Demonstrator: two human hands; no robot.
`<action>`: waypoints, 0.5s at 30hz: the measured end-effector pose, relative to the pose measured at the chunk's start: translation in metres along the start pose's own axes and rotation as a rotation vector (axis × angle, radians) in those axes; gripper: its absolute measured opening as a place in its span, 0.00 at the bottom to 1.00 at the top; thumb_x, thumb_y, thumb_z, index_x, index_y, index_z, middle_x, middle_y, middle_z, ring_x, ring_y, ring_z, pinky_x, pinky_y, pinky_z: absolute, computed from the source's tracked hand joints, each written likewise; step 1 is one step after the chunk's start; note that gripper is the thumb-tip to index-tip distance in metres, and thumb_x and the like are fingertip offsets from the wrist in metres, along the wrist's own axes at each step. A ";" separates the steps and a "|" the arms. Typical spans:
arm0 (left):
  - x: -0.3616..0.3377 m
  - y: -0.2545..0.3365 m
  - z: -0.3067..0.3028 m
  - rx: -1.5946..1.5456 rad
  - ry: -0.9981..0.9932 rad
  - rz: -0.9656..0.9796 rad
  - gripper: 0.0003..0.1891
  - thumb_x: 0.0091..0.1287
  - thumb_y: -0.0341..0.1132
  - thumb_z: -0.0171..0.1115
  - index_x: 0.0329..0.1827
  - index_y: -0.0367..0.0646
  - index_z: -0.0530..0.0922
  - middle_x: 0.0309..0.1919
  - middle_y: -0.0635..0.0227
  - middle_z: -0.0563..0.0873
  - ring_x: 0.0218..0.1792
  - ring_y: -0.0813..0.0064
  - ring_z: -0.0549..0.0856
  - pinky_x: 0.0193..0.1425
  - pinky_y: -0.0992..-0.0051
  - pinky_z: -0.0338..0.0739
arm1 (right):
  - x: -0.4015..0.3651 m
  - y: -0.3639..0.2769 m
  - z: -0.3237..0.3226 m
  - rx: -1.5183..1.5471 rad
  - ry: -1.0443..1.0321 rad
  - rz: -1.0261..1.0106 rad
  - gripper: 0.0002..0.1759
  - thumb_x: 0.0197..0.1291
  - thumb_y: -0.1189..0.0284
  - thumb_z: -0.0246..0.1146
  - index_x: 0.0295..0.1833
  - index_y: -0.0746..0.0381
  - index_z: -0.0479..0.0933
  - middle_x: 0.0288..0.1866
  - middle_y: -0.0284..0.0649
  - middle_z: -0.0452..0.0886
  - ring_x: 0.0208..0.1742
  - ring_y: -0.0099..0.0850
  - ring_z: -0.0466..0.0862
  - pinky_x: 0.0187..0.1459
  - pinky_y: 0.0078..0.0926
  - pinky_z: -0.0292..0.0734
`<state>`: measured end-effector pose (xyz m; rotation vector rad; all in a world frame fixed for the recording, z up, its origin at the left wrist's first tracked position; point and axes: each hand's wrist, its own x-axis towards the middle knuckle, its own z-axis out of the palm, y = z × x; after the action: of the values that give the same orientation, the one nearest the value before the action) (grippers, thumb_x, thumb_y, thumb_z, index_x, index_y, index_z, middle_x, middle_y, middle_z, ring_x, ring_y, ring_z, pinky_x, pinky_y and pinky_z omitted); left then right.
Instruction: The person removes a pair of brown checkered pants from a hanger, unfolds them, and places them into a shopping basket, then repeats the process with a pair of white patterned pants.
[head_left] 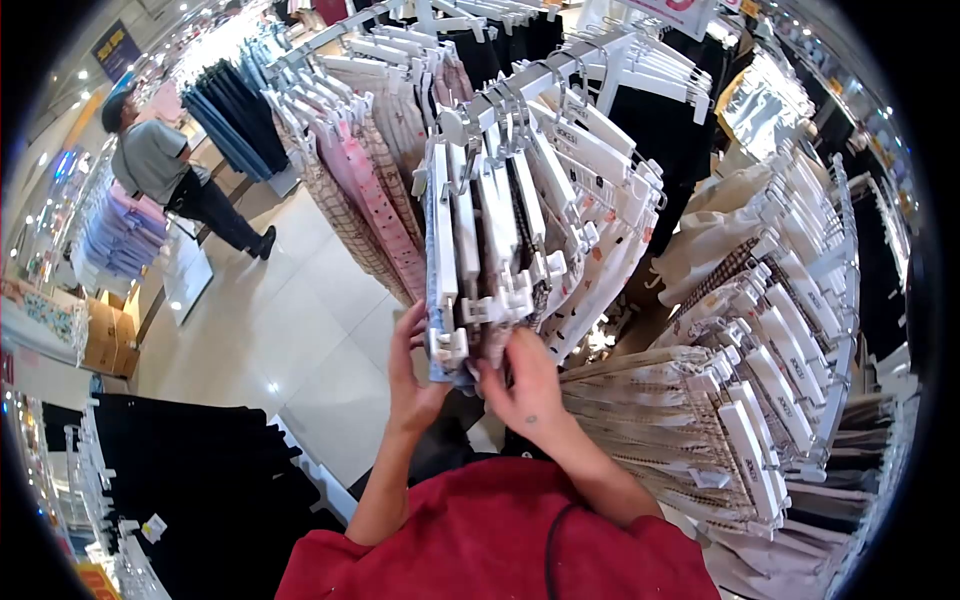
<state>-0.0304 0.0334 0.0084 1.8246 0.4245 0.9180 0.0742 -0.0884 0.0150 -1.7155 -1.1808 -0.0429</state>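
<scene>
In front of me, a row of clip-hung garments on white hangers [497, 215] hangs from a metal rail [560, 65]. My left hand [412, 380] is at the row's left side, fingers stretched upward beside a light-blue garment [437, 372]. My right hand [528, 388] is closed at the top of a brownish patterned garment [495, 345], just below its hanger clips. The thumb lies on its near side; part of the fingers is hidden. White garments with small prints [600, 270] hang to the right of this hand.
Pink dotted trousers [375, 190] hang behind on the left. On the right, another rail [845, 300] carries beige and checked trousers [650, 385]. Black garments [190, 470] hang at lower left. A person [165, 165] stands across the tiled floor [290, 290], near cardboard boxes [108, 335].
</scene>
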 end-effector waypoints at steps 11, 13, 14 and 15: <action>0.024 -0.001 -0.001 -0.091 -0.052 -0.012 0.40 0.52 0.31 0.72 0.68 0.34 0.60 0.55 0.55 0.77 0.55 0.68 0.78 0.58 0.70 0.72 | 0.002 -0.002 0.008 0.168 -0.103 -0.070 0.19 0.51 0.80 0.60 0.52 0.70 0.72 0.46 0.52 0.76 0.45 0.50 0.77 0.49 0.37 0.73; 0.031 0.005 -0.002 0.012 -0.011 0.109 0.33 0.54 0.25 0.68 0.64 0.32 0.64 0.44 0.57 0.83 0.44 0.71 0.83 0.49 0.74 0.77 | 0.004 0.011 -0.006 0.130 0.056 -0.097 0.11 0.55 0.81 0.58 0.45 0.70 0.76 0.39 0.44 0.81 0.40 0.38 0.81 0.45 0.30 0.75; 0.033 0.004 -0.005 0.050 -0.027 0.115 0.32 0.55 0.25 0.67 0.63 0.30 0.64 0.44 0.58 0.83 0.44 0.73 0.82 0.49 0.75 0.76 | 0.004 0.017 -0.010 0.173 0.130 0.068 0.11 0.57 0.81 0.57 0.46 0.70 0.76 0.40 0.43 0.81 0.40 0.33 0.81 0.45 0.27 0.76; 0.032 0.003 -0.008 0.091 -0.041 0.117 0.31 0.56 0.24 0.66 0.63 0.28 0.63 0.44 0.58 0.82 0.44 0.75 0.81 0.50 0.75 0.76 | 0.003 0.021 -0.013 0.217 0.200 0.235 0.11 0.59 0.81 0.56 0.48 0.69 0.76 0.41 0.42 0.81 0.41 0.27 0.81 0.45 0.24 0.76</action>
<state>-0.0163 0.0577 0.0252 1.9649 0.3418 0.9521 0.0966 -0.0965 0.0087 -1.6057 -0.8020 0.0541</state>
